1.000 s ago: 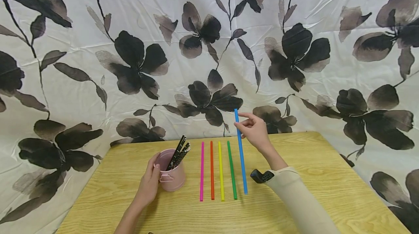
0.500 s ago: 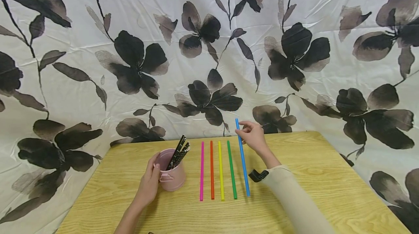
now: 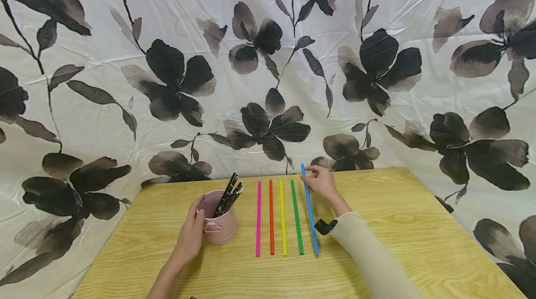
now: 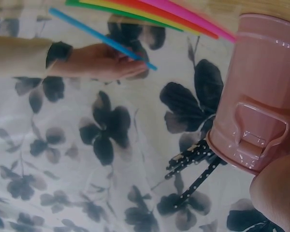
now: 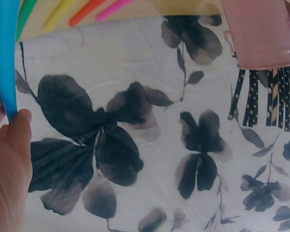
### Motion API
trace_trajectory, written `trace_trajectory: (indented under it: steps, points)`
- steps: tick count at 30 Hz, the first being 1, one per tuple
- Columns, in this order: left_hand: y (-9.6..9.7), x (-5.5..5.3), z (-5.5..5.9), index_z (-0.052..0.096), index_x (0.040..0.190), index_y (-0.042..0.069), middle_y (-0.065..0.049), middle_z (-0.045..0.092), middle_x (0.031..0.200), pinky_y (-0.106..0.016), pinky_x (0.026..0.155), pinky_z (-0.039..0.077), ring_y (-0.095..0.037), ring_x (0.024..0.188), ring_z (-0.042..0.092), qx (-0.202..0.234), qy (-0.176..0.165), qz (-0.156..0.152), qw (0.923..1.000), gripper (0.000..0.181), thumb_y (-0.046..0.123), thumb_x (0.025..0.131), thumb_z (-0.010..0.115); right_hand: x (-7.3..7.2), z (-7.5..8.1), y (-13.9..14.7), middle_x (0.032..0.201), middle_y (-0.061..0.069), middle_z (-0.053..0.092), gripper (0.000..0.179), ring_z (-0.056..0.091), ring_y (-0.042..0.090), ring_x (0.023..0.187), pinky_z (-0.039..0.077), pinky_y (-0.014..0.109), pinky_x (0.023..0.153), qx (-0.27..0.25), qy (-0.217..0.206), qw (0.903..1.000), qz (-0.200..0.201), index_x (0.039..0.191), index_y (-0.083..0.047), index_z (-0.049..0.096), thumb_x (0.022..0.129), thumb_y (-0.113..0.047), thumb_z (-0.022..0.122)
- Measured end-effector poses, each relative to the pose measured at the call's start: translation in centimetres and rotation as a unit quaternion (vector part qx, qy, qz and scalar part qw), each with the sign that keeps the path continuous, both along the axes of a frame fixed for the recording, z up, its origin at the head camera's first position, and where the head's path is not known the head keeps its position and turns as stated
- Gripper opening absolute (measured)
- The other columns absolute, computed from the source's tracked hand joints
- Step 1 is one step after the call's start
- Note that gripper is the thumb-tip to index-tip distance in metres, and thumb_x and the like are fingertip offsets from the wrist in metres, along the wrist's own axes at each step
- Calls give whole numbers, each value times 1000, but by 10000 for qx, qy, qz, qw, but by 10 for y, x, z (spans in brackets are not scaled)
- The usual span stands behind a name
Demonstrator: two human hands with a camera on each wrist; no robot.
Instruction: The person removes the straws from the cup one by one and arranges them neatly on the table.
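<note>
Judging from what I see through the cameras, the step in hand is laying the blue straw (image 3: 310, 213) down at the right-hand end of a row. The right hand (image 3: 321, 182) pinches it near its far end, between thumb and fingers, with that end raised and the near end sloping down close to the table (image 3: 385, 201); I can't tell whether that lower tip touches the wood. Between the hands, apart from one another, lie the green straw (image 3: 296, 215), yellow straw (image 3: 283, 217), red-orange straw (image 3: 271, 217) and pink straw (image 3: 258, 220), the green nearest the pinch. For the next move I'd want the far end lowered gently, the straw kept clear of the green one, then the pinch loosened.

As for pose, the right forearm reaches forward and inward, its sleeve (image 3: 368, 252) well clear of the row. The left hand (image 3: 191, 229) curves round the outer side of the pink cup (image 3: 226, 231), thumb on the near side, holding it. Black patterned straws (image 3: 228, 199) lean in the cup, away from that palm.
</note>
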State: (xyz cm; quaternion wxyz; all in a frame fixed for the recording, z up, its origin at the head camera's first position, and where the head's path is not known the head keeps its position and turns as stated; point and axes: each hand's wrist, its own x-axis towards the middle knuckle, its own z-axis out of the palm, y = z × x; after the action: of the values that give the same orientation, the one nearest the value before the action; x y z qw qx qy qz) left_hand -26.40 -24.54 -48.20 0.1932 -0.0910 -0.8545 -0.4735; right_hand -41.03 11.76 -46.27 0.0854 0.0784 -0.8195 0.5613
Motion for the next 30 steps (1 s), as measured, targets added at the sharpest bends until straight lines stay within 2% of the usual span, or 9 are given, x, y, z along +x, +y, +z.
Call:
trace_trajectory:
  steps: [7, 20, 27, 30]
  points:
    - [1, 1, 0, 23, 138, 28, -7, 31, 137, -46, 94, 26, -25, 121, 30, 106, -62, -113, 9999, 40, 31, 97, 26, -5, -15, 1, 58, 6, 58, 36, 53, 18, 42, 46, 31, 45, 231, -192, 9991, -291, 108, -5, 60, 75, -16, 69]
    - [0, 2, 0, 22, 137, 34, -8, 32, 137, -48, 92, 28, -27, 120, 31, 68, -165, -106, 9998, 40, 34, 97, 25, -11, -34, -1, 54, 4, 57, 34, 52, 16, 37, 43, 28, 39, 861, -308, 9948, -455, 105, -3, 62, 75, -16, 69]
    - [0, 1, -1, 22, 139, 27, -8, 31, 137, -50, 93, 28, -27, 121, 30, 50, -186, -91, 9998, 43, 36, 97, 24, -12, -37, -5, 55, 5, 58, 32, 49, 12, 33, 42, 26, 36, 925, -467, 9932, -540, 102, -3, 64, 73, -16, 70]
    - [-1, 1, 0, 22, 138, 27, -8, 31, 137, -48, 92, 28, -26, 120, 31, 84, -154, -104, 9998, 42, 34, 97, 25, -11, -39, -7, 57, 6, 59, 33, 50, 11, 34, 43, 27, 36, 943, -524, 9929, -494, 103, -2, 64, 73, -14, 70]
